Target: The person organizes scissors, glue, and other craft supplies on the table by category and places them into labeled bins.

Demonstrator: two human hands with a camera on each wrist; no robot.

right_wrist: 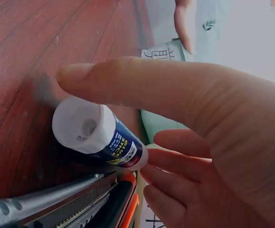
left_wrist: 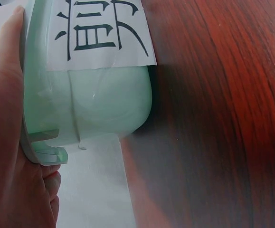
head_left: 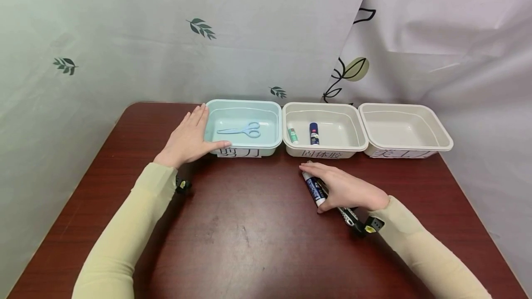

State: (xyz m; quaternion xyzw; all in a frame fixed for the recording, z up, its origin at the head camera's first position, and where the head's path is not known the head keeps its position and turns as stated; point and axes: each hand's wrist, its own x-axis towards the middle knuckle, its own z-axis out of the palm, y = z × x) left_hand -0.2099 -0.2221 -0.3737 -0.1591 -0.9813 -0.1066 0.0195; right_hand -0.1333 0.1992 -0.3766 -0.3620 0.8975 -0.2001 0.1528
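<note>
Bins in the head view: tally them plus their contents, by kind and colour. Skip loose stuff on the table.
Light-blue bin: 1
Beige bins: 2
Blue scissors: 1
Green glue stick: 1
Dark-blue glue stick: 1
Total: 6

Table [head_left: 232, 262]: dark red-brown, with wood grain showing and a rounded far left corner.
Table marks [head_left: 214, 225]: small pale scuffs near the middle.
Backdrop [head_left: 137, 8]: whitish sheeting, hanging behind the table's far edge and down along its left and right sides.
Sheet edge [head_left: 357, 13]: slants down from the top, right of the middle.
Folds [head_left: 440, 36]: soft creases at far right.
Leaf sprigs [head_left: 201, 28]: three small dark green prints, one at left, two nearer the middle.
Branch print [head_left: 345, 75]: black outlines, one leaf filled olive green, right of the middle.
</note>
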